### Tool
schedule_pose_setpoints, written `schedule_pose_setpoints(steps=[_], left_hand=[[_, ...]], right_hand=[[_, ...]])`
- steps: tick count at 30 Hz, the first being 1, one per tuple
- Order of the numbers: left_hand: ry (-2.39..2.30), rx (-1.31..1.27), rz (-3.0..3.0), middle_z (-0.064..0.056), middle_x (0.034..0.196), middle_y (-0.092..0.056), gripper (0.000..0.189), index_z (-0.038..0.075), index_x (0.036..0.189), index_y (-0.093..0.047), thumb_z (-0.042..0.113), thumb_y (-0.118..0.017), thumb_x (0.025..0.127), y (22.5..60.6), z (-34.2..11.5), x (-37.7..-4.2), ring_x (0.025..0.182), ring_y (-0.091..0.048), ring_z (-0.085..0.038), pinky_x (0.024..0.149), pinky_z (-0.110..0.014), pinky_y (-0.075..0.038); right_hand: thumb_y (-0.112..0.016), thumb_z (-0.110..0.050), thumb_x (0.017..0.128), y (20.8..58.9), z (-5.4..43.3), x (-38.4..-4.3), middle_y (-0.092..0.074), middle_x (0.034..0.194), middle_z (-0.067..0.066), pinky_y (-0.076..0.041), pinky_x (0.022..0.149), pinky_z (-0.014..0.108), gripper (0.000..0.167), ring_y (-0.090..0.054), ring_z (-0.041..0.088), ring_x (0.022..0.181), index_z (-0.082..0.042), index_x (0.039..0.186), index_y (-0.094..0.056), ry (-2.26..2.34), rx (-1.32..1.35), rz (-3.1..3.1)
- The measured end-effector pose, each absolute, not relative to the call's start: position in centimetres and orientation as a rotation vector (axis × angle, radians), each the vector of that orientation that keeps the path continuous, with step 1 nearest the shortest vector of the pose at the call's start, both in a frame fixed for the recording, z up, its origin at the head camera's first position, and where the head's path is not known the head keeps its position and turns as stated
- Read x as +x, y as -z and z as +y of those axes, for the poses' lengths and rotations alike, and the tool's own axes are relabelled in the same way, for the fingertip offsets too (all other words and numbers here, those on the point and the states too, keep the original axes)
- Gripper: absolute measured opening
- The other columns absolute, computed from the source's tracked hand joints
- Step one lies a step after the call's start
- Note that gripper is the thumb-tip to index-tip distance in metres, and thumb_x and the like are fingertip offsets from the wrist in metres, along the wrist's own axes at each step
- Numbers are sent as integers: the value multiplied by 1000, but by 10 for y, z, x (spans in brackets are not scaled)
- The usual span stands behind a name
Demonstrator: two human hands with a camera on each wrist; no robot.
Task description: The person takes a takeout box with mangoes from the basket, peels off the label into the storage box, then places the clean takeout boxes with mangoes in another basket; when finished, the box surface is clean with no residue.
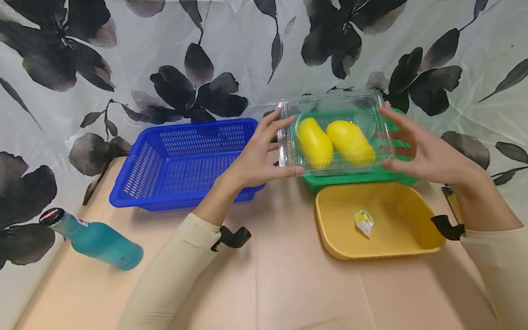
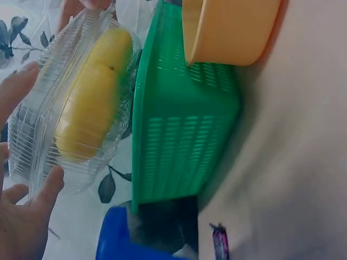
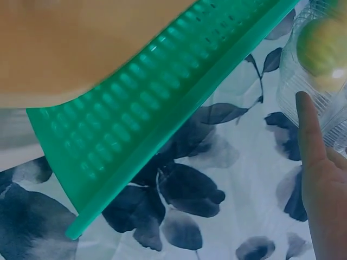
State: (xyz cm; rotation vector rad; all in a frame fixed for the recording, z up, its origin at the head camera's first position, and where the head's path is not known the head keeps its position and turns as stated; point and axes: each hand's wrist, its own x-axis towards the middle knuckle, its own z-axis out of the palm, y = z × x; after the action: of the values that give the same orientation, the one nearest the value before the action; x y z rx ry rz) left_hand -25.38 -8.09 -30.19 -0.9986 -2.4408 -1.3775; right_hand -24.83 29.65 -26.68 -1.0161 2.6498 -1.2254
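A clear plastic clamshell box with two yellow mangoes inside is held up above the green basket. My left hand grips its left end, thumb at the near corner and fingers along the side. From the other end my right hand holds it, thumb near the front corner and index finger at the far one. In the left wrist view the box appears side-on, lid shut, between thumb and fingers. Part of the right hand shows against the box in the right wrist view.
A blue basket stands left of the box. In front of the green basket sits a yellow tub holding a small white-and-yellow wrapped piece. A teal bottle lies at the left. Floral cloth hangs behind.
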Motion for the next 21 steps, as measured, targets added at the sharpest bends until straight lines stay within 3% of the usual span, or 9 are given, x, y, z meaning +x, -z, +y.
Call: schedule_pose_setpoints(steps=[4,9,11,15,16,18,21], left_hand=[[1439,-974,-2471,-1,172,-7,100,21,161,-34,33,-90,79,302,-70,-268,150,-33,-24,109,-37,-48],[1523,-944,-2520,-1,172,-5,97,24,162,-32,33,-88,82,304,-57,-282,139,-43,-26,109,-34,-48],[1547,-937,-2539,0,172,-4,96,24,162,-32,33,-86,83,305,-52,-287,135,-46,-25,107,-34,-50],[1551,-930,-2581,1,172,-4,94,24,162,-31,36,-84,85,311,-39,-296,135,-47,-26,103,-39,-53],[1524,-928,-2597,0,173,-4,93,23,162,-31,37,-83,86,314,-36,-297,135,-48,-26,104,-41,-52],[1451,-919,-2642,-2,173,-4,93,23,162,-32,42,-82,86,320,-31,-299,141,-43,-26,111,-47,-46],[1326,-882,-2730,-2,174,-4,93,25,161,-33,50,-80,85,330,-25,-298,153,-25,-28,121,-58,-28]], right_hand=[[-74,10,87,267,301,-258,5,173,-9,-43,93,4,108,-45,1,135,-27,167,-11,1214,-940,2676],[-78,-1,88,271,306,-269,3,172,-13,-44,90,3,105,-46,20,141,-29,166,-14,1180,-857,2755],[-78,-3,89,274,310,-273,2,172,-14,-47,86,5,103,-48,17,139,-29,166,-14,1185,-821,2767],[-77,-5,91,283,318,-279,-2,173,-12,-52,80,8,100,-50,-5,122,-30,166,-16,1210,-730,2777],[-77,-7,92,286,320,-281,-3,173,-12,-52,79,9,99,-50,-3,122,-31,166,-16,1205,-697,2783],[-77,-11,93,291,322,-285,-8,173,-9,-50,78,9,97,-52,8,127,-33,166,-16,1175,-626,2803],[-76,-20,94,298,325,-289,-16,172,0,-48,77,10,94,-51,31,133,-35,165,-16,1086,-538,2823]])
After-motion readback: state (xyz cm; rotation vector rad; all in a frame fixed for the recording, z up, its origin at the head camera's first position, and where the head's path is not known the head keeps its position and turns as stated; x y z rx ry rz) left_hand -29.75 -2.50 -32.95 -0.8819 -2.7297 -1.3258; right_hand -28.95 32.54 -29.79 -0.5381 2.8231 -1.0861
